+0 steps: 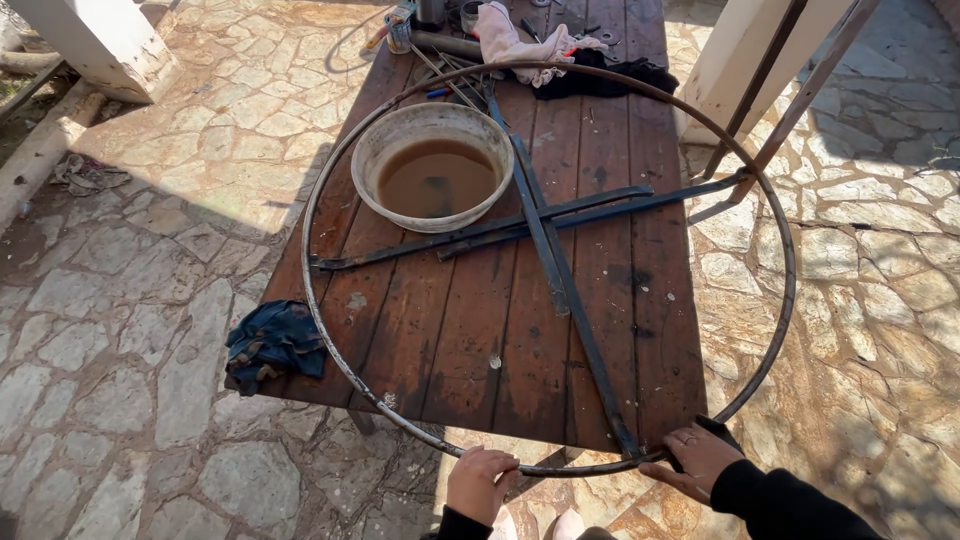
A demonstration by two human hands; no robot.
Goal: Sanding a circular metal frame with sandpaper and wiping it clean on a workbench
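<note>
A large round metal hoop (pixel 305 215) with two crossed flat bars (pixel 545 225) lies on a dark wooden table (pixel 450 330), overhanging its edges. My left hand (pixel 480 482) grips the hoop's near rim from above. My right hand (pixel 697 458) rests on the rim just right of where a bar meets it, holding a dark cloth or pad against it. A shallow bowl (pixel 432 165) of brown water sits inside the hoop at the far left.
A dark blue rag (pixel 272 343) lies on the table's near left corner. Pale and black cloths (pixel 545 55) and small tools clutter the far end. Angled metal rods (pixel 790 95) lean at the right. Stone paving surrounds the table.
</note>
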